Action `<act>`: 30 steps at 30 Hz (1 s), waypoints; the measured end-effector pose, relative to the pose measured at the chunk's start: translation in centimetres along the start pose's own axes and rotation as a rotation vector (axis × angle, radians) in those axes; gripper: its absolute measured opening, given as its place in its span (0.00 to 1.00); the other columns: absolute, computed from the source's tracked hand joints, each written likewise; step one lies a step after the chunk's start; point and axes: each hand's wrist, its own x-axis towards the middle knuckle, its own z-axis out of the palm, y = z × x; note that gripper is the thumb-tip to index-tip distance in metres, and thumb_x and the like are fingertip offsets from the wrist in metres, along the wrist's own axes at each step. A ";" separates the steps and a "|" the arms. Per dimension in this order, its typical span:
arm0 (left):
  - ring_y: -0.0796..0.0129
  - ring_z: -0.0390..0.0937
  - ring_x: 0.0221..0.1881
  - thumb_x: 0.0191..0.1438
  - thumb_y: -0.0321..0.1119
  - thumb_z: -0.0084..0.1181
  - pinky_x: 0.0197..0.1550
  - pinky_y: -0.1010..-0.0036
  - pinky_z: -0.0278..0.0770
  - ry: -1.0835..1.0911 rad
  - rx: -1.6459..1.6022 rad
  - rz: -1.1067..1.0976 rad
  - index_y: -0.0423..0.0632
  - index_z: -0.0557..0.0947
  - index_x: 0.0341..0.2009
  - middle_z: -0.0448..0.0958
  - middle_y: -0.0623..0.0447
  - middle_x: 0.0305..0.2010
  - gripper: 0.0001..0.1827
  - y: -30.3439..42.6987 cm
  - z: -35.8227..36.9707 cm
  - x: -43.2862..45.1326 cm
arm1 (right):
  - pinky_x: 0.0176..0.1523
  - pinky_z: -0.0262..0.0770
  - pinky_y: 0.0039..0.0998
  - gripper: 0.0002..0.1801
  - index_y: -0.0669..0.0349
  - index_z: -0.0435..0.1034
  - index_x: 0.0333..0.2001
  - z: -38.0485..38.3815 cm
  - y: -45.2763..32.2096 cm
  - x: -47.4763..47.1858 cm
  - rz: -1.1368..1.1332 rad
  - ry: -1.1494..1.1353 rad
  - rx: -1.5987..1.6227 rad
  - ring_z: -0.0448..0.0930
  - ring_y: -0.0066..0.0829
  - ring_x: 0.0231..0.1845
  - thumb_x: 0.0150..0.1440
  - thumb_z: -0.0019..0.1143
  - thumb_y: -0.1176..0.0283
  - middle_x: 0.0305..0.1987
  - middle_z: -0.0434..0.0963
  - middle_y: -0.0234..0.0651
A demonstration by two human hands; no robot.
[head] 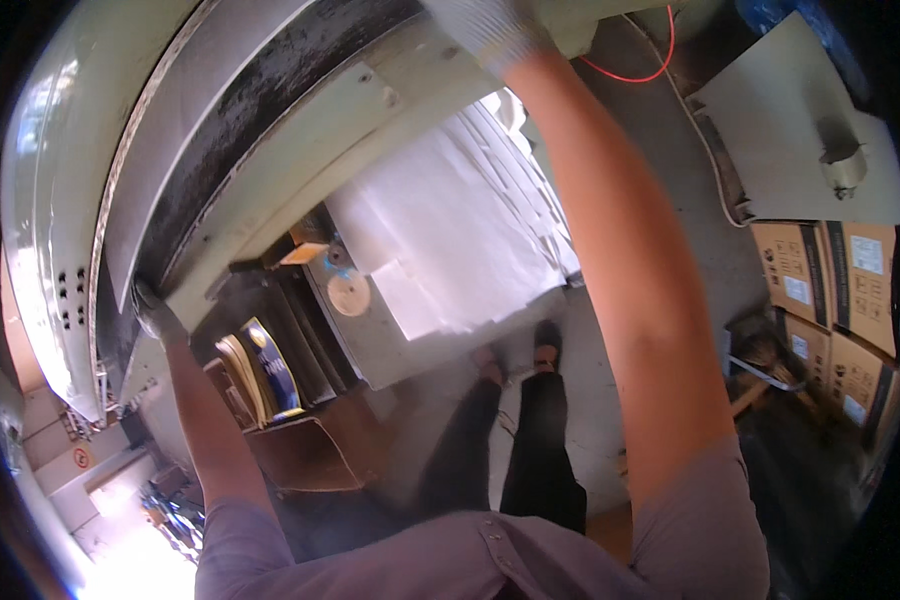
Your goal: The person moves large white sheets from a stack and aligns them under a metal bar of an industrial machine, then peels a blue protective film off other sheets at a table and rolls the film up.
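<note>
In front of me is a large pale green machine with a long bed (292,161). A thin grey sheet (195,97), apparently metal, lies along it and looks bent by the lens. My left hand (154,311), in a grey glove, is at the sheet's left end, with its fingers against the edge. Whether they grip it is hard to see. My right hand (487,30), in a whitish knitted glove, reaches to the machine's front at the top of the picture. Its fingertips are cut off, so what it touches is hidden.
Below the bed lies a stack of pale flat sheets (450,225). An open cardboard box (307,454) stands left of my feet, near upright dark plates (307,330). Cartons (829,292) are piled at the right, below a pale panel (787,127). A red cable (637,79) loops nearby.
</note>
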 end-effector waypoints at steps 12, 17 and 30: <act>0.69 0.66 0.27 0.53 0.36 0.54 0.30 0.67 0.67 -0.970 -0.277 -0.444 0.35 0.78 0.31 0.72 0.42 0.23 0.14 19.7 -3.9 -36.0 | 0.31 0.69 0.38 0.14 0.66 0.70 0.23 -18.2 -0.6 -46.2 1.161 -0.666 -0.482 0.76 0.40 0.25 0.49 0.56 0.65 0.24 0.76 0.47; 0.74 0.64 0.27 0.52 0.36 0.54 0.30 0.70 0.67 -1.147 -0.520 -0.645 0.34 0.76 0.28 0.71 0.43 0.22 0.14 22.0 -4.8 -44.2 | 0.32 0.69 0.40 0.12 0.66 0.70 0.24 -17.6 -2.5 -44.1 1.131 -0.638 -0.259 0.76 0.46 0.25 0.45 0.56 0.65 0.22 0.75 0.47; 0.76 0.64 0.17 0.57 0.43 0.52 0.19 0.77 0.60 -1.067 -0.658 -0.923 0.43 0.74 0.22 0.66 0.60 0.16 0.18 24.1 -8.3 -46.4 | 0.47 0.72 0.39 0.24 0.61 0.67 0.39 -7.2 -2.2 -40.5 0.801 -0.726 -0.708 0.76 0.44 0.39 0.44 0.67 0.61 0.37 0.75 0.44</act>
